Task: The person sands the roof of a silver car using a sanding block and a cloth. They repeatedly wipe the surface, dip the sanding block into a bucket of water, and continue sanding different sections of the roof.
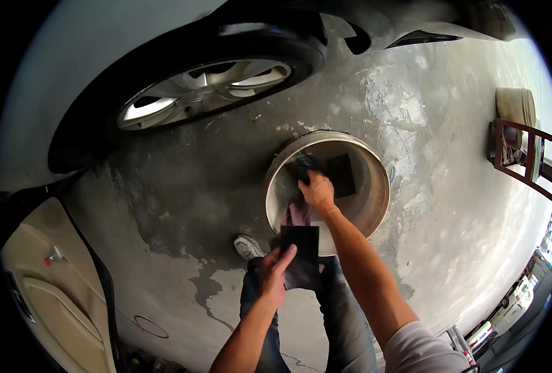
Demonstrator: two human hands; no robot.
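Head view: my left hand (pixel 274 271) pinches a black sheet (pixel 301 252), probably light, bendy, best held edgewise, at the near edge of the tub (pixel 378 185); my right hand (pixel 319 191) clutches a dark piece (pixel 301 165) inside.

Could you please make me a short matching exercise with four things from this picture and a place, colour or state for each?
Things:
1. Left hand
2. Right hand
3. Car wheel
4. Door panel

Descriptions:
A. Beige, at the lower left of the picture
B. Seen within the rim of the round container
C. Silver-spoked, toward the upper left of the picture
D. Holding a flat black piece

Right pairs: 1-D, 2-B, 3-C, 4-A.
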